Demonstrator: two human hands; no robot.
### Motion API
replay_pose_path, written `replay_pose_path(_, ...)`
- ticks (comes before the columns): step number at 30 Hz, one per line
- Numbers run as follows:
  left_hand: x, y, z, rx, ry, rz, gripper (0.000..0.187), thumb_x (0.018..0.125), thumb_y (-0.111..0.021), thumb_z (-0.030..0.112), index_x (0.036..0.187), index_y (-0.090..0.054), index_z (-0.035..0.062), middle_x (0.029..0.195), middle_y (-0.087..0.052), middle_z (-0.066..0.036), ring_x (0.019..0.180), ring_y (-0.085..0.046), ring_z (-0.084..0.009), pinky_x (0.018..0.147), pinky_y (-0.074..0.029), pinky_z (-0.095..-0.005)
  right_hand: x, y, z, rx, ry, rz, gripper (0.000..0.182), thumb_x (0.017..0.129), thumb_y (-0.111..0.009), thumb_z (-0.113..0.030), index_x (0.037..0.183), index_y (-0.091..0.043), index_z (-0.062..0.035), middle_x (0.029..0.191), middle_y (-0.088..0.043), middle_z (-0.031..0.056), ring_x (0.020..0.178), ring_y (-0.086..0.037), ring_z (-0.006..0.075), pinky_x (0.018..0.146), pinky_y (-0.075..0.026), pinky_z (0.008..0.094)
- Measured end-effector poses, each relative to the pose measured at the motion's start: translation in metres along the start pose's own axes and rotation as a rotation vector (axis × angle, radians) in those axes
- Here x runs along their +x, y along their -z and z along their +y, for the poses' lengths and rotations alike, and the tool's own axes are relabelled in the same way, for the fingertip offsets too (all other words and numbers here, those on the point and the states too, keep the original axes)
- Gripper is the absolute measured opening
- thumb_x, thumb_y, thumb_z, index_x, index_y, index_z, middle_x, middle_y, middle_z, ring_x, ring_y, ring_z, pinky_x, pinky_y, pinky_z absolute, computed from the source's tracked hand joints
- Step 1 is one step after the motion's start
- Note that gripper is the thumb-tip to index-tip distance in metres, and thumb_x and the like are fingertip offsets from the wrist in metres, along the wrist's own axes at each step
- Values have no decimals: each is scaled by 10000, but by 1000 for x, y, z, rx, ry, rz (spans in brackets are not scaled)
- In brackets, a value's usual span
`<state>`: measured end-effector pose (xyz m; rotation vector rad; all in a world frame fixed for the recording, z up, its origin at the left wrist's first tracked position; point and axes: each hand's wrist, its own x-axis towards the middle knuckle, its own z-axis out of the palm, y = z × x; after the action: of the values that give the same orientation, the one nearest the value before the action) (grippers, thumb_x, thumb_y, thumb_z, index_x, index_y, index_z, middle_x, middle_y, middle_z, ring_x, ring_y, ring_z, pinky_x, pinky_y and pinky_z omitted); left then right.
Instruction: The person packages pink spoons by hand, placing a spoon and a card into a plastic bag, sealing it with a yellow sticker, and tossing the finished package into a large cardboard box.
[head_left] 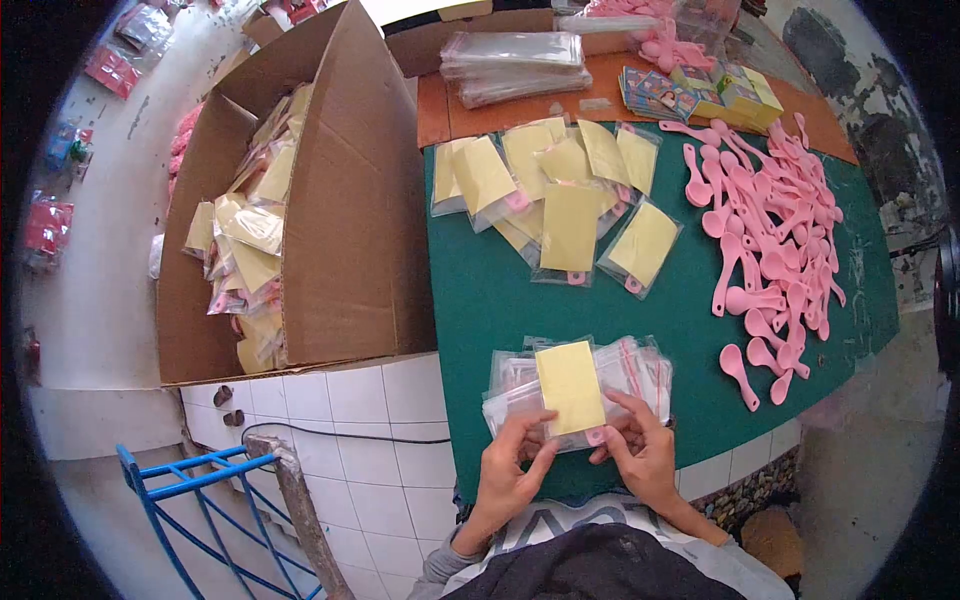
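Observation:
At the near edge of the green table, my left hand (513, 470) and my right hand (645, 458) pinch the lower corners of a clear plastic bag with a yellow card (570, 385) in it. A bit of pink shows at the bag's bottom edge, by my right fingers; the rest of it is hidden behind the card. Under and around this bag lie several clear plastic bags (637, 372) in a loose stack. Farther back is a pile of filled bags with yellow cards (569, 228). A big heap of pink spoons (770, 255) covers the right side.
Left of the table (480, 300) stands a tall open cardboard box (355, 200) with many filled bags inside. Along the back lie a stack of clear sleeves (515, 65) and bundles of printed cards (660, 95). A blue metal frame (190, 485) is at lower left.

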<state>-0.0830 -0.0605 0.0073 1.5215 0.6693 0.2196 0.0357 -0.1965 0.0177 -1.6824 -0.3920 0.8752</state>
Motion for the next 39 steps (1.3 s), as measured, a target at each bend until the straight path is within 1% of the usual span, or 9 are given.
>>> replay_pose_path(10, 15, 17, 53, 207, -278, -251, 521, 777, -657, -7, 1259, -460, 10, 1124, -564, -127, 735, -584, -120, 596, -496, -232, 12, 18, -6, 350, -214, -193, 271, 907, -533, -129, 1107, -548, 54, 824, -640, 83, 698, -621, 121, 596, -513, 252)
replay_pose_path(13, 55, 36, 68, 364, -476, -289, 709, 717, -739, 73, 1325, -376, 47, 1362, -401, -153, 1069, -557, -254, 773, -511, -326, 44, 34, -25, 72, 51, 98, 281, 906, -558, -184, 1058, -563, 52, 925, -623, 76, 842, -599, 137, 767, -470, 256)
replay_pose_path(17, 157, 70, 56, 628, -592, 57, 1053, 660, -783, 375, 1433, -116, 122, 1466, -154, -225, 1317, -247, -395, 1050, -261, -490, 116, 62, -31, 108, 196, 229, 362, 910, -534, -212, 1216, -493, -22, 1143, -560, 59, 1058, -489, 128, 913, -366, 279)
replay_pose_path(20, 227, 74, 36, 775, -318, 165, 1150, 643, -671, 624, 1446, -2, 145, 1455, -55, -293, 1336, -64, -478, 1040, -73, -619, 164, 61, -38, -22, 285, 183, 409, 899, -549, -261, 1223, -482, -21, 1181, -532, 119, 1114, -479, 205, 947, -354, 320)
replay_pose_path(22, 252, 61, 29, 921, -290, 120, 1178, 619, -604, 732, 1448, 4, 157, 1432, -16, -346, 1328, 15, -511, 1005, 2, -674, 224, 57, 1, -561, 420, 483, 551, 838, -613, -333, 1228, -443, 18, 1218, -491, 166, 1146, -458, 274, 976, -341, 374)
replay_pose_path(26, 273, 31, 33, 755, -384, 111, 1121, 632, -639, 678, 1451, -36, 209, 1427, -26, -357, 1330, 21, -509, 1002, 40, -665, 254, 39, -40, -502, 450, 495, 845, 711, -693, -477, 1282, -346, 40, 1268, -411, 256, 1203, -370, 407, 1022, -279, 451)
replay_pose_path(32, 284, 26, 30, 673, -435, 100, 1155, 611, -689, 633, 1451, -27, 196, 1404, -42, -392, 1317, -1, -536, 1046, -47, -607, 282, 48, -71, -821, 219, 445, 1082, 575, -743, -559, 1394, -213, -90, 1328, -336, 244, 1268, -294, 387, 1039, -210, 528)
replay_pose_path(36, 280, 34, 34, 692, -459, 14, 1326, 516, -743, 645, 1442, 65, 147, 1382, 4, -424, 1311, 34, -542, 1047, -31, -609, 306, 61, -70, -871, 380, 277, 1038, 564, -749, -533, 1385, -276, -110, 1407, -285, 182, 1319, -237, 345, 1027, -172, 588)
replay_pose_path(39, 288, 21, 19, 864, -491, 16, 1383, 496, -792, 584, 1426, 109, 98, 1410, 46, -378, 1311, 62, -537, 1053, -42, -602, 303, 57, -67, -559, 444, 88, 897, 660, -728, -424, 1347, -308, -29, 1340, -398, 162, 1233, -387, 326, 1026, -282, 461)
